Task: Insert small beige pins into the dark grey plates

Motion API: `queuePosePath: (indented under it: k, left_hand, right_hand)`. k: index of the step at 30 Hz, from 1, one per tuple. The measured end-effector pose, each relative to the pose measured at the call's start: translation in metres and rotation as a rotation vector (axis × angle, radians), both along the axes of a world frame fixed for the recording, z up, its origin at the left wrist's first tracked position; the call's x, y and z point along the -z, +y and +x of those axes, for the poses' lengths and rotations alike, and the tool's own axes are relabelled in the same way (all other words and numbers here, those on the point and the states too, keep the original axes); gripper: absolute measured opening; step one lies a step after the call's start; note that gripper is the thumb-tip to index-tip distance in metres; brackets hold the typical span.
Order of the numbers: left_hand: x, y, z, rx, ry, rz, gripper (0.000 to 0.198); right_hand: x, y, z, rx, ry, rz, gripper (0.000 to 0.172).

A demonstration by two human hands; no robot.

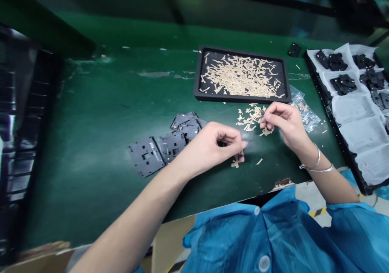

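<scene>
head view: left hand curled, right hand curled by beige strips; grips unclear.

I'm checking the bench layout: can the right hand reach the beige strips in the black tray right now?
Likely yes: the right hand is just in front of the open black tray, and only its low rim seems to stand before the beige strips.

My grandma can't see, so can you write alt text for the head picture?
A person's right hand is by loose pale strips on a green table; the left hand is beside black plates. Beyond, a black tray holds many more strips.
</scene>
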State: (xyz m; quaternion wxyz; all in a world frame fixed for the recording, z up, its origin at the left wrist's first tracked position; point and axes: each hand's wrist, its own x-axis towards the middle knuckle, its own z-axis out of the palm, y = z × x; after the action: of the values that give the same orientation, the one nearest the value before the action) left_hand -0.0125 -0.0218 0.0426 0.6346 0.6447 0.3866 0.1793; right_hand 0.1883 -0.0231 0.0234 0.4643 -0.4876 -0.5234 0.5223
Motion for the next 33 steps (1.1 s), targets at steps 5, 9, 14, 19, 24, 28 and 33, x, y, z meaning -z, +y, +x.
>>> queuePosePath:
  k: [5, 9, 14, 19, 24, 28, 33]
  left_hand:
    - [0.006, 0.000, 0.002, 0.055, -0.020, -0.026, 0.028]
    - [0.012, 0.000, 0.005, -0.014, -0.086, -0.043, 0.029]
    - [0.012, -0.002, 0.008, 0.038, -0.032, -0.010, 0.013]
    - [0.011, -0.003, 0.008, 0.116, -0.007, 0.139, 0.040]
    - [0.015, -0.003, 0.009, -0.151, -0.162, -0.078, 0.030]
    - [0.020, -0.004, 0.013, -0.215, -0.315, -0.319, 0.036]
    - [0.022, -0.006, 0.016, -0.248, -0.402, -0.415, 0.026]
  right_hand:
    - [0.001, -0.002, -0.003, 0.006, -0.038, 0.024, 0.014]
    - [-0.001, -0.005, -0.005, 0.042, -0.183, 0.145, 0.011]
    - [-0.004, -0.010, -0.008, 0.077, -0.366, 0.267, 0.013]
    - [-0.003, -0.011, -0.008, 0.066, -0.367, 0.276, 0.014]
    - [0.001, -0.010, -0.008, 0.069, -0.562, 0.638, 0.015]
    - [0.008, -0.010, -0.006, 0.005, -0.769, 1.016, 0.016]
    - [0.012, -0.011, -0.004, 0.014, -0.795, 1.126, 0.017]
